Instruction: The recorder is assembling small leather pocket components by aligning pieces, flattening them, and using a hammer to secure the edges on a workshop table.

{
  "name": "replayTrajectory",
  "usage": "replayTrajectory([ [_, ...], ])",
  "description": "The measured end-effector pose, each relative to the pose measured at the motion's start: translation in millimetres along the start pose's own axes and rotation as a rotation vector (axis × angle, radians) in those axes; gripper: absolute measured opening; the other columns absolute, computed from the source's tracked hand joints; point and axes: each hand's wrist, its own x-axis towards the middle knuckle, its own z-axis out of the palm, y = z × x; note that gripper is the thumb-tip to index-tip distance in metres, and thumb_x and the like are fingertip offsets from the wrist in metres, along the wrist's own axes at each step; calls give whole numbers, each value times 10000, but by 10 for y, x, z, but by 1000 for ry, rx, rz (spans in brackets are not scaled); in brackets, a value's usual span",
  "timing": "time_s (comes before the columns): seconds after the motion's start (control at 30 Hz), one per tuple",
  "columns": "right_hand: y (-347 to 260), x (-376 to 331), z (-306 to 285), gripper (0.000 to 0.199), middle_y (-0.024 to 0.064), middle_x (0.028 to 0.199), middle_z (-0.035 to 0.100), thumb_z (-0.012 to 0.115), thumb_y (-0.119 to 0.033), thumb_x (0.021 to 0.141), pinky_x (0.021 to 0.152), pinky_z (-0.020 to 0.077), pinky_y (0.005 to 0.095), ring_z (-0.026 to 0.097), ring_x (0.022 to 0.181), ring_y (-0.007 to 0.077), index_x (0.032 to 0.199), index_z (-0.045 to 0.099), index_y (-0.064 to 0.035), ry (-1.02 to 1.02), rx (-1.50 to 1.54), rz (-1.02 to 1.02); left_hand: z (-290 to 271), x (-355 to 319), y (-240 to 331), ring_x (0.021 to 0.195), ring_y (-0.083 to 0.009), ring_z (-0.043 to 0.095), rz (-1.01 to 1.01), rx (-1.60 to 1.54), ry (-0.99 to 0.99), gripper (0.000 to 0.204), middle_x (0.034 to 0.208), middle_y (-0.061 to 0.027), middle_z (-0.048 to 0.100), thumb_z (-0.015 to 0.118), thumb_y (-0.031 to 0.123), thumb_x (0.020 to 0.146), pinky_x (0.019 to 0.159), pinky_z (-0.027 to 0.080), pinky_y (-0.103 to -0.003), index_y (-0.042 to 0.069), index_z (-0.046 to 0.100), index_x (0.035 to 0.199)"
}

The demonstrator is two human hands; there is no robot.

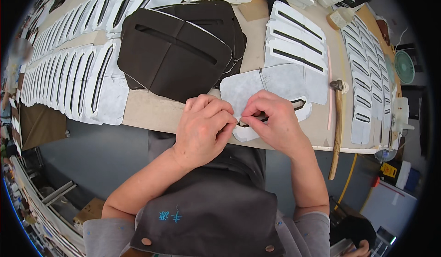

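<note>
We are looking at a workshop, one for handmade goods in leather-like sheet. The long worktop (156, 109) tells us most: overlapping rows of identical pale panels (71, 84), each with a slot, suggest batch production, and beside them lies a stack of dark brown panels (183, 68) cut to shape. We also see a wooden-handled hammer (337, 124) laid across the edge, while a person in a dark work apron (206, 211) has both hands (204, 130) at a single slotted panel (262, 84). The plain grey floor (105, 151) bears a yellow line (345, 183), an industrial touch.
</note>
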Motion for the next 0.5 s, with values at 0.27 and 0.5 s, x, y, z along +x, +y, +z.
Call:
replayTrajectory([
  [0.27, -10, 95, 97, 110, 77, 811, 615, 743, 21, 833, 605, 509, 323, 639, 661, 209, 820, 640, -15, 157, -13, 58, -11, 70, -36, 1006, -239, 610, 24, -13, -9, 175, 1005, 13, 678, 787, 27, 732, 883, 427, -395, 112, 688, 848],
  [0.5, 259, -213, -145, 300, 96, 1131, 693, 779, 9, 834, 850, 539, 302, 668, 1000, 177, 1117, 688, -34, 260, 213, 77, -85, -36, -39, 1143, -307, 585, 58, -7, -82, 350, 1188, -63, 647, 829, 224, 778, 964, 437, -450, 137, 717, 1098],
])
